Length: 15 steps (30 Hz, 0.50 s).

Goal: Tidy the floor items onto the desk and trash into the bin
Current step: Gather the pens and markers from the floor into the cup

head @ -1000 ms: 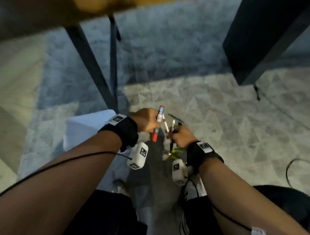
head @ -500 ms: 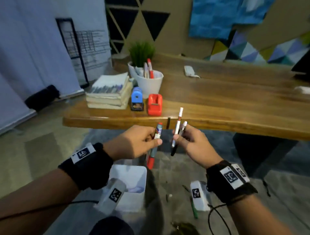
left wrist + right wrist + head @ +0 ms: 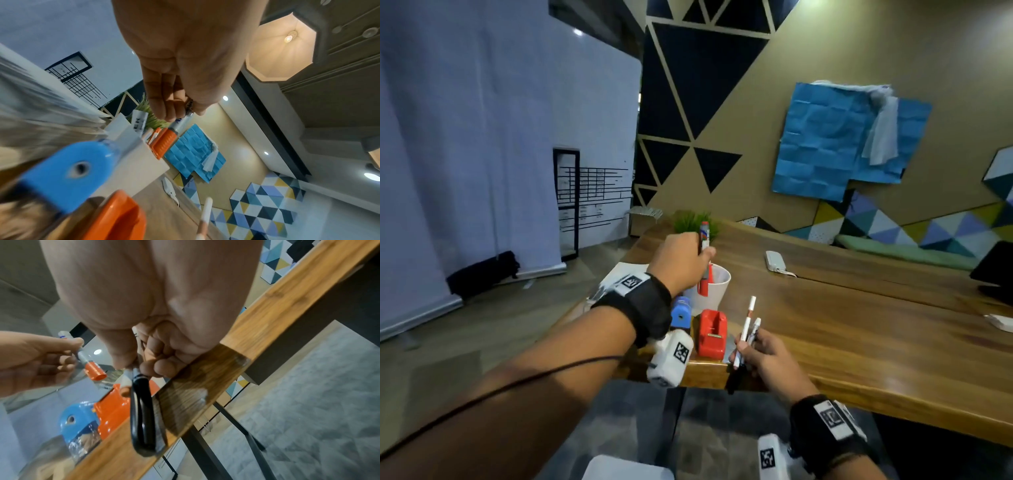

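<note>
My left hand grips a marker with a red cap, held upright with its lower end at the mouth of the white pen cup on the wooden desk. In the left wrist view the marker's orange-red cap sits at the cup's rim. My right hand holds a few pens at the desk's front edge; the right wrist view shows their black caps pointing down. A white bin shows at the bottom edge.
A blue sharpener and a red tape dispenser stand in front of the cup. A green plant sits behind it and a small white device lies mid-desk. Books lie under my left wrist. Black desk legs run below.
My view rose from the floor to the desk. My left hand carried the red-capped marker up and forward to the pen cup. My right hand came up with its pens to the desk edge.
</note>
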Each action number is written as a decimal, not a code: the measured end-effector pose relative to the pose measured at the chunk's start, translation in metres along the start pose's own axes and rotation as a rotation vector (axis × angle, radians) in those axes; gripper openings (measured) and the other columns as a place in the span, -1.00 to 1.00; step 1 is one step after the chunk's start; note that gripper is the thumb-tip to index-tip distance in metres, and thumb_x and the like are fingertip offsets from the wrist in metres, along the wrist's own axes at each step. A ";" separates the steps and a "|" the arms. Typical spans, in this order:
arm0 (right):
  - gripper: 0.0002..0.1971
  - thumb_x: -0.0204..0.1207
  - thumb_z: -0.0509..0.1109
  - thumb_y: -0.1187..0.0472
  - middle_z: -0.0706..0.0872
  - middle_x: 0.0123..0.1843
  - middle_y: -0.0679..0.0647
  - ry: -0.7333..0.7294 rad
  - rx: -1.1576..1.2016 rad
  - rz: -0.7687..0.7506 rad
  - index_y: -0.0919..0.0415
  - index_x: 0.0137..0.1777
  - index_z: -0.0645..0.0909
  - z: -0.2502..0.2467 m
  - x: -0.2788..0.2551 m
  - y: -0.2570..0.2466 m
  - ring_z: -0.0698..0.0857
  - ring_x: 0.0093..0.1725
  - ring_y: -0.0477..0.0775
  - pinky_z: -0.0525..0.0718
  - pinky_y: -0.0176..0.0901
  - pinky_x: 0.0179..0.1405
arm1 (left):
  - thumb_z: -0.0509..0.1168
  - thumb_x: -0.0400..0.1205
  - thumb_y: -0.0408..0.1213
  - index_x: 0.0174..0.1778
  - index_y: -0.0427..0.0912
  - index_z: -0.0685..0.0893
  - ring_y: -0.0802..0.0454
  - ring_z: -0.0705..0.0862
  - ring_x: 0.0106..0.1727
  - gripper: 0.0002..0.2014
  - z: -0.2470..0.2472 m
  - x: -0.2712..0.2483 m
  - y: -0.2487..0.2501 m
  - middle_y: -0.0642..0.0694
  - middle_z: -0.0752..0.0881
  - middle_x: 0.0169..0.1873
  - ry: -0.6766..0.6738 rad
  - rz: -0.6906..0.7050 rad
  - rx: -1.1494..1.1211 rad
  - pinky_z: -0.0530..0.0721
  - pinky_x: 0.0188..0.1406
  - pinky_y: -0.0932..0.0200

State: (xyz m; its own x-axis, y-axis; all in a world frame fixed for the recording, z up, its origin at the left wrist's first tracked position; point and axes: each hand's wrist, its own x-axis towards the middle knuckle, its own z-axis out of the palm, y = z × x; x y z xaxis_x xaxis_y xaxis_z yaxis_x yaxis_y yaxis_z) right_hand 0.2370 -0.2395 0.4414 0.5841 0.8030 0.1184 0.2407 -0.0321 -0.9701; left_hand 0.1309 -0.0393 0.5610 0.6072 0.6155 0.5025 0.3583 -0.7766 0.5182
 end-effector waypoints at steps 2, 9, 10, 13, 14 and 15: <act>-0.93 0.77 0.35 0.37 0.80 -0.26 0.03 0.010 0.005 0.013 0.25 0.08 0.65 -0.001 0.002 0.004 0.65 -0.43 -0.22 0.51 -0.45 -0.45 | 0.31 0.72 0.05 -0.03 -0.14 0.75 -0.21 0.74 -0.02 -0.69 0.007 0.026 0.010 -0.17 0.78 -0.09 0.039 -0.033 0.015 0.61 -0.10 0.07; -0.86 0.78 0.34 0.37 0.75 -0.27 0.06 0.045 0.027 0.025 0.46 0.21 0.62 0.000 0.005 0.014 0.61 -0.43 -0.21 0.52 -0.42 -0.40 | 0.39 0.68 -0.02 -0.19 -0.13 0.68 -0.26 0.76 0.03 -0.73 0.046 0.055 0.007 -0.20 0.78 -0.10 -0.112 -0.107 0.208 0.63 -0.09 0.04; -0.86 0.78 0.35 0.34 0.75 -0.25 0.07 0.045 0.023 0.024 0.44 0.21 0.62 0.000 0.005 0.015 0.60 -0.41 -0.17 0.53 -0.39 -0.39 | 0.40 0.68 -0.02 -0.20 -0.13 0.68 -0.25 0.76 0.02 -0.73 0.052 0.053 0.004 -0.19 0.77 -0.11 -0.130 -0.113 0.223 0.60 -0.11 0.06; -0.85 0.77 0.38 0.28 0.74 -0.23 0.07 0.047 -0.003 0.020 0.39 0.19 0.64 -0.002 0.006 0.017 0.59 -0.34 -0.09 0.54 -0.33 -0.34 | 0.44 0.64 0.02 -0.20 -0.14 0.68 -0.21 0.73 -0.07 -0.71 0.060 0.050 -0.005 -0.16 0.77 -0.14 -0.152 -0.092 0.258 0.56 -0.15 0.09; -0.85 0.77 0.38 0.28 0.73 -0.25 0.05 0.056 -0.005 0.021 0.40 0.19 0.63 -0.003 0.006 0.017 0.59 -0.35 -0.09 0.54 -0.31 -0.32 | 0.47 0.61 0.05 -0.24 -0.15 0.67 -0.17 0.71 -0.14 -0.67 0.061 0.048 -0.006 -0.14 0.77 -0.17 -0.159 -0.086 0.244 0.57 -0.19 0.10; -0.84 0.77 0.37 0.29 0.73 -0.27 0.02 0.062 -0.005 0.021 0.41 0.19 0.63 -0.003 0.006 0.018 0.59 -0.36 -0.11 0.54 -0.30 -0.31 | 0.50 0.56 0.11 -0.29 -0.15 0.65 -0.12 0.70 -0.21 -0.61 0.059 0.046 -0.005 -0.11 0.76 -0.24 -0.176 -0.084 0.228 0.57 -0.23 0.11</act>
State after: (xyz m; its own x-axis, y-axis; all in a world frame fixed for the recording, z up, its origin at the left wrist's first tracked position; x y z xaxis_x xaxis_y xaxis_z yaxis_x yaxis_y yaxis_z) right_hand 0.2471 -0.2371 0.4252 0.6362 0.7635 0.1107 0.2315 -0.0521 -0.9714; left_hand 0.1988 -0.0145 0.5407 0.6751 0.6617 0.3263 0.5505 -0.7462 0.3743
